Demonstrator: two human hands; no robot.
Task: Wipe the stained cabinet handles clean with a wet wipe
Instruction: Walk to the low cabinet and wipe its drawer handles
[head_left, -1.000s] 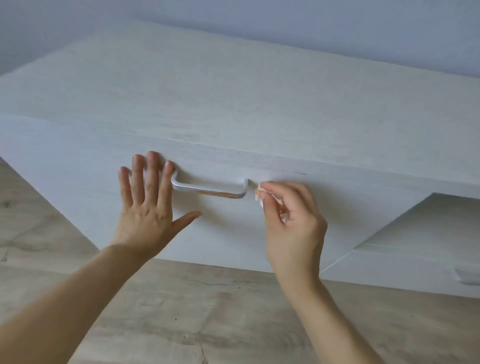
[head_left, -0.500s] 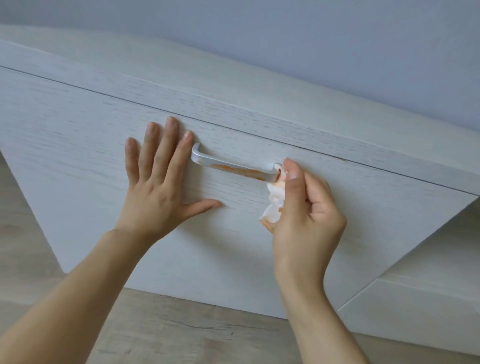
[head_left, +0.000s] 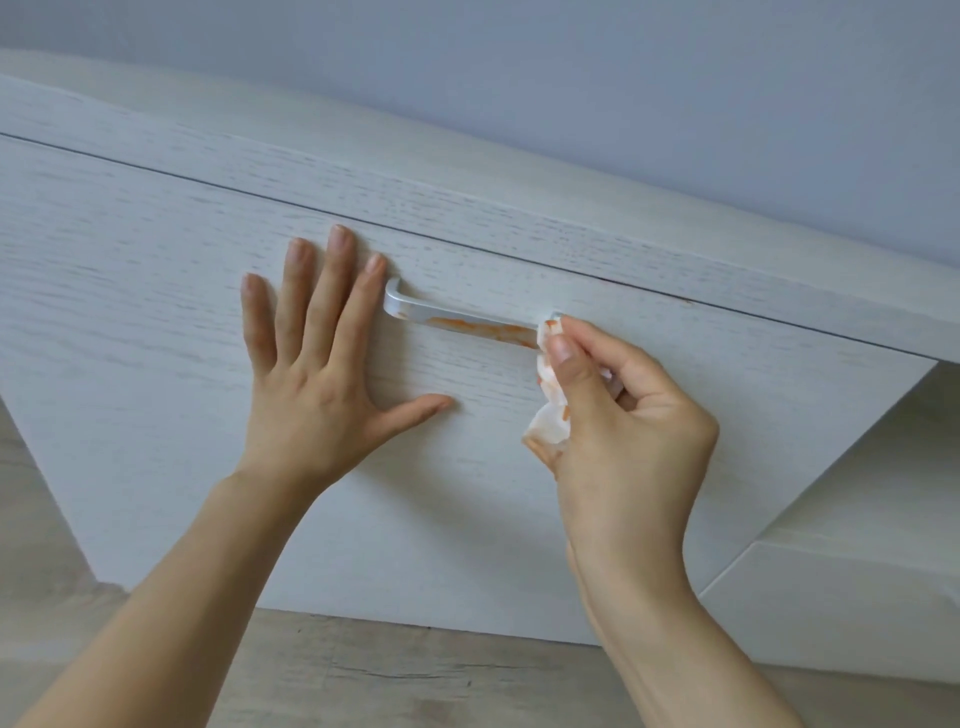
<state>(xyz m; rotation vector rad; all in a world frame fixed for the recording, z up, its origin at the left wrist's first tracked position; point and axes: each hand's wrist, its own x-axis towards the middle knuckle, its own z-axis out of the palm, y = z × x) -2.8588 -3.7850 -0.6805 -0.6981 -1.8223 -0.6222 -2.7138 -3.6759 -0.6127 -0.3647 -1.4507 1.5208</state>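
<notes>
A white, wood-grained cabinet front (head_left: 156, 291) stands on pale plank flooring (head_left: 363, 680) below a grey-blue wall (head_left: 623, 104). The left hand (head_left: 317, 374) lies flat, fingers spread. The right hand (head_left: 623, 431) pinches a crumpled wet wipe (head_left: 550, 395) against the orange-smeared metal handle's (head_left: 457, 319) right end.

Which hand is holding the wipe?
The right hand pinches the orange-stained wipe at the handle's right end; the left hand lies flat, empty.
</notes>
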